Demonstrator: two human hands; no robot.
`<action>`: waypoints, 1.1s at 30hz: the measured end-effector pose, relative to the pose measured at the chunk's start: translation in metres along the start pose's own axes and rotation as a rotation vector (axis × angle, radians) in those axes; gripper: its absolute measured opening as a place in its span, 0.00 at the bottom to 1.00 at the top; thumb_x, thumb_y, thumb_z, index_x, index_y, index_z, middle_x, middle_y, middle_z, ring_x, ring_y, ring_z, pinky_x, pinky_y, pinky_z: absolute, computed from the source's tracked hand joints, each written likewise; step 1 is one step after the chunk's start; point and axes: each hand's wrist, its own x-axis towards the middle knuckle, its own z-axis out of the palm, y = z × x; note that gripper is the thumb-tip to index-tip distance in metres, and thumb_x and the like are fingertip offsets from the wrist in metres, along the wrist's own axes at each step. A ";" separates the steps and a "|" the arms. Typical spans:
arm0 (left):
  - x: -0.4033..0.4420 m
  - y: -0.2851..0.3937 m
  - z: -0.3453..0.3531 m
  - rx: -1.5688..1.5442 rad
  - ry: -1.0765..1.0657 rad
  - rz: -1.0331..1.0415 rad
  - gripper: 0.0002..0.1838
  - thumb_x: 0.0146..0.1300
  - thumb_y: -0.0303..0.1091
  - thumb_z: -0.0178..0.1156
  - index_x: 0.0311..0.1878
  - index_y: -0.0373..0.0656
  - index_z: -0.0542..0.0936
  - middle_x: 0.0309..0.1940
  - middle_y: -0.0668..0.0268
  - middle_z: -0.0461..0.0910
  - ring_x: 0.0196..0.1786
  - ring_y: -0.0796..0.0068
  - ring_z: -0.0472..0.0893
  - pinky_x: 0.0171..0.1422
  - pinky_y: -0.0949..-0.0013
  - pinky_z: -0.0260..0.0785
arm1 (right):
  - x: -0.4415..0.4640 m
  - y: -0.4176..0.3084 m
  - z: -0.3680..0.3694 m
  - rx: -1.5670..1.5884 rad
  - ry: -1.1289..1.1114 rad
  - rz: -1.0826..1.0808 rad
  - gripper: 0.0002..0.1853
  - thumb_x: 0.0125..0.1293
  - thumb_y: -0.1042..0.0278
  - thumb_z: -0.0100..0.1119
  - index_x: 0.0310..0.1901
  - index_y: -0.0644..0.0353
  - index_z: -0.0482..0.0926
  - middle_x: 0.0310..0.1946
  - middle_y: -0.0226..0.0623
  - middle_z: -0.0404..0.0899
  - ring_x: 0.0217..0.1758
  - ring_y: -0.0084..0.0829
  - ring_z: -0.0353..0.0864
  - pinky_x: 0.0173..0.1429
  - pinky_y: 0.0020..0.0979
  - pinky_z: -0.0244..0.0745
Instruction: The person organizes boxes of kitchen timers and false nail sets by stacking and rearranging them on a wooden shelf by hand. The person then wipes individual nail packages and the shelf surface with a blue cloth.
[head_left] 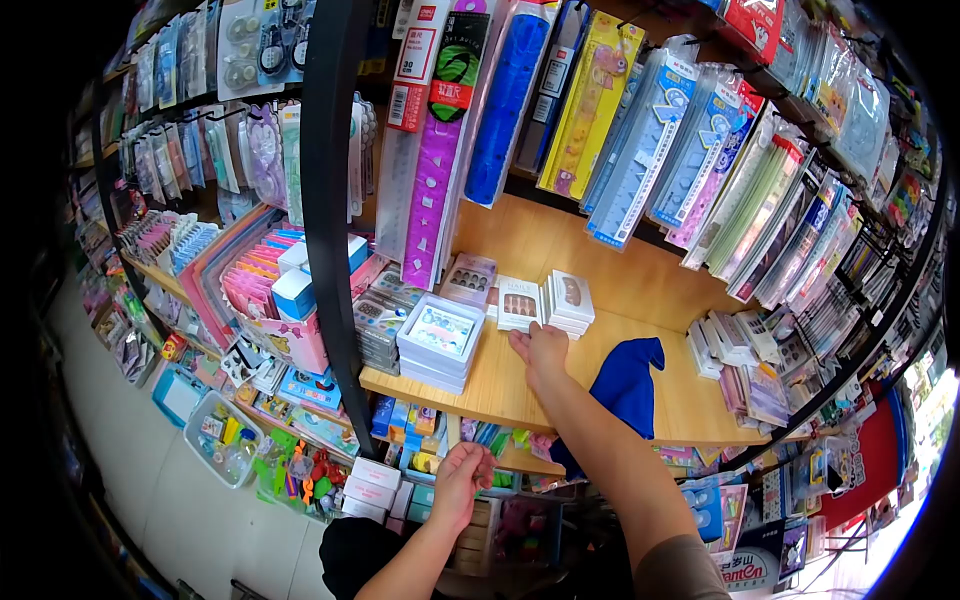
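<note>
My right hand (540, 350) reaches onto the wooden shelf (500, 385), its fingertips at the front of a small white nail box (519, 304). Whether the fingers grip that box is hard to make out. Right beside it is a stack of similar white boxes (570, 302). My left hand (463, 484) hangs in front of the shelf edge, lower down, with its fingers curled together and no object visible in them. A stack of white boxes with a blue-patterned top (438, 333) stands left of my right hand.
A blue cloth (630, 385) lies on the shelf right of my right forearm and drapes over its edge. Packaged rulers (510, 100) hang above. A black post (335, 220) rises at the left. More boxes (735, 345) fill the shelf's right end.
</note>
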 end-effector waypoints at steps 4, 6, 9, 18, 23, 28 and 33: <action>0.000 -0.003 0.001 0.007 0.000 -0.007 0.06 0.70 0.33 0.50 0.37 0.43 0.73 0.30 0.67 0.79 0.26 0.82 0.73 0.32 0.76 0.65 | 0.007 0.006 0.016 0.004 0.025 -0.028 0.15 0.65 0.79 0.53 0.48 0.70 0.58 0.40 0.53 0.69 0.30 0.42 0.82 0.35 0.37 0.85; -0.001 -0.002 0.001 0.019 0.000 -0.006 0.06 0.70 0.33 0.50 0.38 0.43 0.73 0.30 0.67 0.79 0.26 0.81 0.73 0.32 0.76 0.65 | 0.014 0.012 0.023 -0.016 0.073 -0.059 0.15 0.65 0.78 0.54 0.47 0.70 0.59 0.37 0.52 0.72 0.28 0.41 0.82 0.32 0.36 0.85; -0.002 0.000 0.002 0.025 0.020 -0.012 0.06 0.70 0.33 0.50 0.37 0.43 0.73 0.29 0.65 0.78 0.26 0.79 0.72 0.31 0.75 0.64 | 0.025 0.015 0.020 -0.195 0.018 -0.055 0.15 0.64 0.77 0.57 0.44 0.70 0.61 0.30 0.50 0.76 0.25 0.39 0.82 0.26 0.34 0.83; 0.000 -0.003 0.002 0.058 0.036 -0.023 0.06 0.69 0.33 0.50 0.37 0.44 0.72 0.29 0.65 0.78 0.27 0.77 0.72 0.32 0.74 0.65 | 0.020 0.014 0.012 -0.340 -0.066 -0.033 0.20 0.64 0.75 0.58 0.51 0.69 0.58 0.28 0.49 0.75 0.26 0.37 0.80 0.31 0.35 0.83; 0.002 -0.009 -0.003 0.066 0.036 -0.026 0.06 0.69 0.34 0.51 0.37 0.44 0.72 0.29 0.65 0.78 0.27 0.78 0.73 0.31 0.73 0.66 | -0.007 -0.011 -0.016 -0.389 -0.173 -0.041 0.16 0.65 0.72 0.55 0.51 0.70 0.66 0.29 0.45 0.79 0.22 0.31 0.79 0.26 0.29 0.78; 0.004 -0.017 -0.004 0.093 0.048 -0.045 0.05 0.69 0.34 0.52 0.37 0.45 0.73 0.29 0.66 0.78 0.26 0.80 0.73 0.31 0.75 0.66 | 0.000 -0.080 -0.100 -0.751 -0.156 -0.528 0.05 0.62 0.73 0.54 0.36 0.65 0.76 0.25 0.42 0.80 0.23 0.27 0.78 0.27 0.28 0.71; 0.009 -0.028 0.001 0.130 0.047 -0.066 0.06 0.69 0.34 0.51 0.37 0.44 0.72 0.28 0.66 0.78 0.26 0.81 0.72 0.30 0.75 0.65 | 0.052 -0.173 -0.216 -1.142 0.501 -1.032 0.12 0.57 0.65 0.63 0.36 0.65 0.77 0.30 0.46 0.79 0.36 0.43 0.78 0.41 0.40 0.72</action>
